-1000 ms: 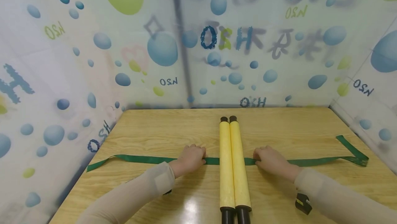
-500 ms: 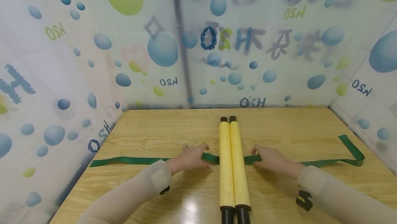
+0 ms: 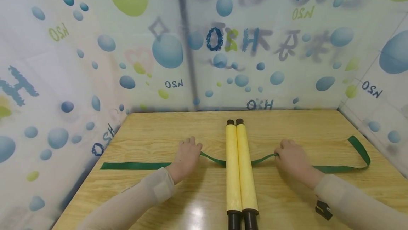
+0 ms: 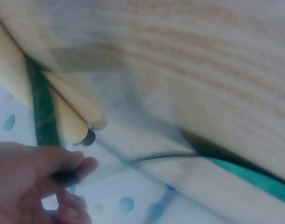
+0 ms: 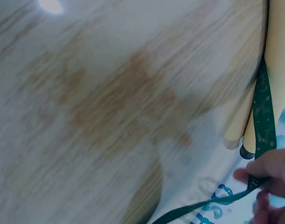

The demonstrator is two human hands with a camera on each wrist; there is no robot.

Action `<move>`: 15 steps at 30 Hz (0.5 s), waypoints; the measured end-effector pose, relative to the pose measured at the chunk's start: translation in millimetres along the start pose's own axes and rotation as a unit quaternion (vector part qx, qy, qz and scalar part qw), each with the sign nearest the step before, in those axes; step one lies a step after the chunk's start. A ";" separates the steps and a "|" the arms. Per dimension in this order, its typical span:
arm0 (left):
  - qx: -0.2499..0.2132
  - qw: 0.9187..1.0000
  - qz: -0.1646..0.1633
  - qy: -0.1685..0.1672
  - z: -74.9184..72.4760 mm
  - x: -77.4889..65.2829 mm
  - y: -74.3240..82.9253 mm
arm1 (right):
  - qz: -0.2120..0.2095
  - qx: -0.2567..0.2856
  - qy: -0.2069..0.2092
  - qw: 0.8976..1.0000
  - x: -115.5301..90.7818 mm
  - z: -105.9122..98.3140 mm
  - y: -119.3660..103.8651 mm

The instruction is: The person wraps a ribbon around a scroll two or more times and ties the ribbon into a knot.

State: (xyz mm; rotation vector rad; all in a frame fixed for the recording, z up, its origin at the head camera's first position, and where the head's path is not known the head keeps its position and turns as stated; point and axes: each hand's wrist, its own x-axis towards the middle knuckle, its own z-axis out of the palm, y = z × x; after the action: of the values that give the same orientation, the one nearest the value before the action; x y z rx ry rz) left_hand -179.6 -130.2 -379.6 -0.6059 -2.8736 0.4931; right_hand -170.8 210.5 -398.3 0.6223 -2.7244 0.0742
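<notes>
Two yellow rolled scrolls (image 3: 232, 173) with dark knobs lie side by side on the table, pointing away from me. A long green ribbon (image 3: 137, 166) runs crosswise beneath them, its middle hidden under the rolls. My left hand (image 3: 186, 157) pinches the ribbon left of the scrolls, and my right hand (image 3: 294, 159) pinches it on the right. From each hand the ribbon slopes down to the rolls. Thumb and fingers close on the ribbon (image 4: 42, 107) in the left wrist view. On the other side, the right wrist view has pale print showing on the ribbon (image 5: 263, 116).
The wooden table (image 3: 159, 131) meets a patterned curtain (image 3: 280, 63) at its back edge, with more curtain at both sides. The ribbon's right tail (image 3: 361, 148) bends back toward the far edge. A small black device (image 3: 323, 210) hangs by the right sleeve.
Both hands have picked up the ribbon and drawn apart, lifting it beside the scrolls. The ribbon's outer ends have slid inward a little. The scrolls have stayed in place.
</notes>
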 end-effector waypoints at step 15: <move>-0.514 0.840 0.011 -0.174 -16.5 14.7 -61.0 | 0.180 0.338 -0.140 0.913 6.0 -36.2 26.6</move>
State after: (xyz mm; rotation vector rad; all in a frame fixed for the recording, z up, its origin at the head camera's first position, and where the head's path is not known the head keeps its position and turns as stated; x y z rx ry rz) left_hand -211.4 -172.0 -341.5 -0.7053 -3.2852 -1.1586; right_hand -175.8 236.5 -361.5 0.2896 -3.0344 1.1368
